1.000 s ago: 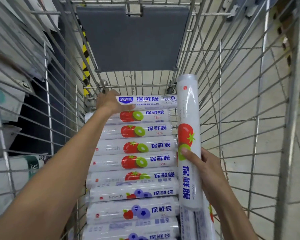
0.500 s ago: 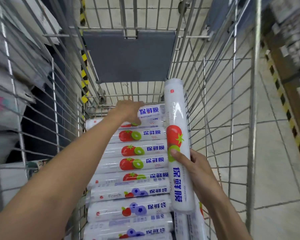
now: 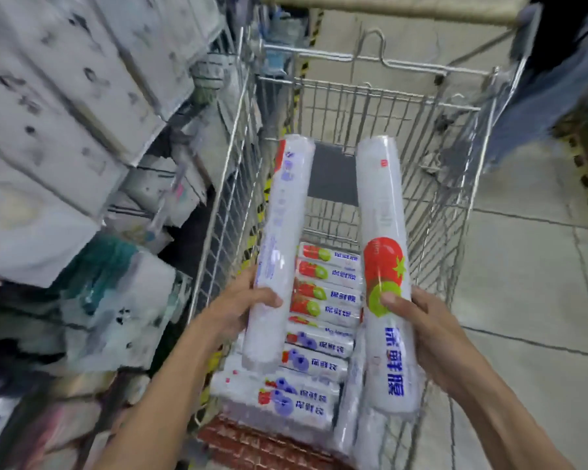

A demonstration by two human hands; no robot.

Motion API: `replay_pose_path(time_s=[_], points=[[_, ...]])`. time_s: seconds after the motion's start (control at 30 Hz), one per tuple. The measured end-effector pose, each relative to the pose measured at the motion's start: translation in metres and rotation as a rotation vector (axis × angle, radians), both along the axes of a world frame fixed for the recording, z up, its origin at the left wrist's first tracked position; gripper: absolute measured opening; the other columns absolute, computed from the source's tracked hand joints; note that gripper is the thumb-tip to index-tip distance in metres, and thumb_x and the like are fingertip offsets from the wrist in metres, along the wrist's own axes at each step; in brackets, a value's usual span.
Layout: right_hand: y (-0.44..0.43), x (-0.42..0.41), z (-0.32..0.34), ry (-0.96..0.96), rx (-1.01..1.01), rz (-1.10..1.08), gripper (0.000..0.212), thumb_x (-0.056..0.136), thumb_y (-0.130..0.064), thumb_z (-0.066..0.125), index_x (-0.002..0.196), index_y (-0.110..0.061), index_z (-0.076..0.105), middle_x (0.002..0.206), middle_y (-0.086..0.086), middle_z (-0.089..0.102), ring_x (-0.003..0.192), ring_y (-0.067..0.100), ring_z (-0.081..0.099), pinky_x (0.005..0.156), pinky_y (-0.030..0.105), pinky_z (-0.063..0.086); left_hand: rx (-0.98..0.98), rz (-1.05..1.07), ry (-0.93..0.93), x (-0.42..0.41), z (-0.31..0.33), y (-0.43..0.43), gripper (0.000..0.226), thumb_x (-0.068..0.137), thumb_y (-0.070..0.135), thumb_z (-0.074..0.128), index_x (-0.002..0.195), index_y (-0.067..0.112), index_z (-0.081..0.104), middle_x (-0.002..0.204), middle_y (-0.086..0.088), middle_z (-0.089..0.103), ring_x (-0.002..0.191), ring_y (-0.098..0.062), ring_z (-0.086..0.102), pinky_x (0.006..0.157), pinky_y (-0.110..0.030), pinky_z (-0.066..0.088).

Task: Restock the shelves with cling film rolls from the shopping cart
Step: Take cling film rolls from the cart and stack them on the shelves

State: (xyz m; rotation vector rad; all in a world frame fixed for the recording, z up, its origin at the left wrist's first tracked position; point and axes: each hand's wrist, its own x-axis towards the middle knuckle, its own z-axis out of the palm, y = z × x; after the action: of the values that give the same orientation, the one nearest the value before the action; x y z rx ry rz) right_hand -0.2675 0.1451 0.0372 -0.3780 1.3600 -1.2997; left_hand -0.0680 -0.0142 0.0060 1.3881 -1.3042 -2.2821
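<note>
My left hand (image 3: 243, 305) grips a white cling film roll (image 3: 280, 232) near its lower end and holds it upright above the wire shopping cart (image 3: 455, 198). In my right hand (image 3: 425, 329) is a second roll (image 3: 384, 266) printed with a tomato and a kiwi, also upright and gripped around its middle. Both rolls stand side by side over the cart. Below them several more cling film rolls (image 3: 323, 300) lie stacked crosswise in the cart's basket.
Shelves (image 3: 65, 130) packed with white packaged goods rise on the left, close against the cart. Pale tiled floor (image 3: 530, 266) stretches to the right. A person in dark clothing (image 3: 554, 79) stands at the upper right, beyond the cart's far end.
My left hand has lifted a roll from the far end of the stack and turned it upright. My right hand has raised its roll. The view has pulled back above the cart.
</note>
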Motion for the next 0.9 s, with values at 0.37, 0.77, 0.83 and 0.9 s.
replay_pose_path(time_s=[0.37, 0.77, 0.83, 0.9], points=[[0.072, 0.086, 0.083, 0.104, -0.194, 0.438, 0.065, 0.038, -0.029, 0.073, 0.098, -0.007, 0.058, 0.076, 0.007, 0.071, 0.064, 0.019, 0.068, 0.056, 0.028, 0.054, -0.744, 0.476, -0.257, 0.112, 0.136, 0.203, 0.038, 0.073, 0.024, 0.081, 0.096, 0.036, 0.053, 0.076, 0.038, 0.062, 0.075, 0.021, 0.056, 0.065, -0.001, 0.04], [0.165, 0.278, 0.148, 0.021, -0.203, 0.901, 0.063, 0.03, -0.035, 0.084, 0.083, -0.006, 0.068, 0.07, 0.019, 0.066, 0.055, 0.029, 0.062, 0.054, 0.037, 0.054, -0.762, 0.765, -1.035, 0.335, 0.202, 0.445, 0.043, 0.077, 0.041, 0.07, 0.112, 0.044, 0.046, 0.083, 0.015, 0.062, 0.073, -0.005, 0.059, 0.066, -0.026, 0.046], [0.191, 0.322, 0.152, 0.001, -0.195, 0.988, 0.073, 0.033, -0.032, 0.082, 0.096, -0.001, 0.061, 0.069, 0.018, 0.065, 0.054, 0.027, 0.062, 0.05, 0.035, 0.052, -0.726, 0.809, -1.074, 0.372, 0.206, 0.492, 0.029, 0.075, 0.046, 0.066, 0.096, 0.042, 0.046, 0.077, 0.012, 0.059, 0.067, -0.003, 0.054, 0.059, -0.023, 0.041], [0.221, 0.367, 0.158, 0.013, -0.185, 1.055, 0.087, 0.024, -0.034, 0.087, 0.098, -0.001, 0.058, 0.066, 0.016, 0.065, 0.052, 0.027, 0.062, 0.048, 0.033, 0.052, -0.719, 0.869, -1.091, 0.409, 0.211, 0.537, 0.033, 0.067, 0.05, 0.063, 0.093, 0.038, 0.047, 0.078, 0.011, 0.059, 0.067, -0.006, 0.054, 0.059, -0.027, 0.043]])
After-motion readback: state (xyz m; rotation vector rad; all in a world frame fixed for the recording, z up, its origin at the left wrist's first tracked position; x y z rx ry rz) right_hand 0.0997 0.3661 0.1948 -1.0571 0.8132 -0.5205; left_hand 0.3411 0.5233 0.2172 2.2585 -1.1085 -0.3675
